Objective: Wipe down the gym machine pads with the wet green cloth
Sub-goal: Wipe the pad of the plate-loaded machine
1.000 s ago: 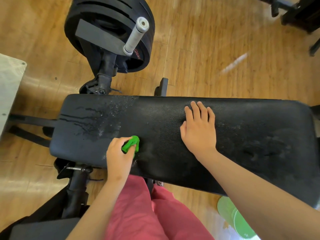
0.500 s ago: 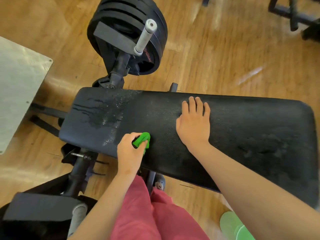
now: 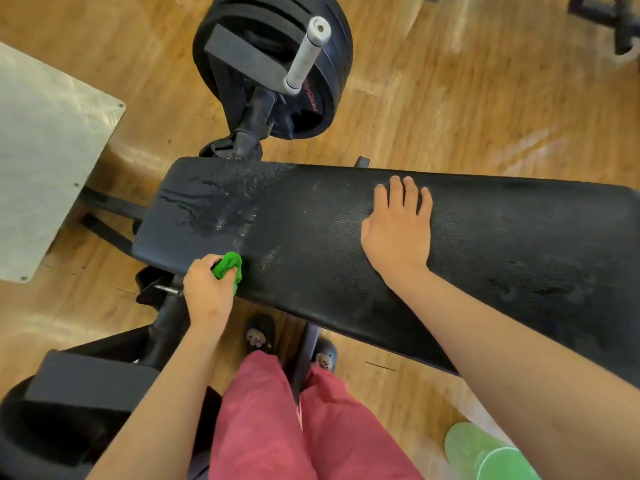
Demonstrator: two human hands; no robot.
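Left hand (image 3: 207, 292) grips one green cloth (image 3: 229, 268); right hand (image 3: 398, 230) flat on one pad (image 3: 502, 244).

A long black bench pad (image 3: 485, 244) is carried above the wooden floor (image 3: 450, 98). Water streaks (image 3: 207, 209) are spread over its left end. A green cloth (image 3: 229, 265) is gripped at its near edge by the left hand (image 3: 207, 291); the right hand (image 3: 398, 233) is laid flat mid-pad.

No text can be read; the weight plate (image 3: 325, 91) carries red lettering, but it is too blurred to make out
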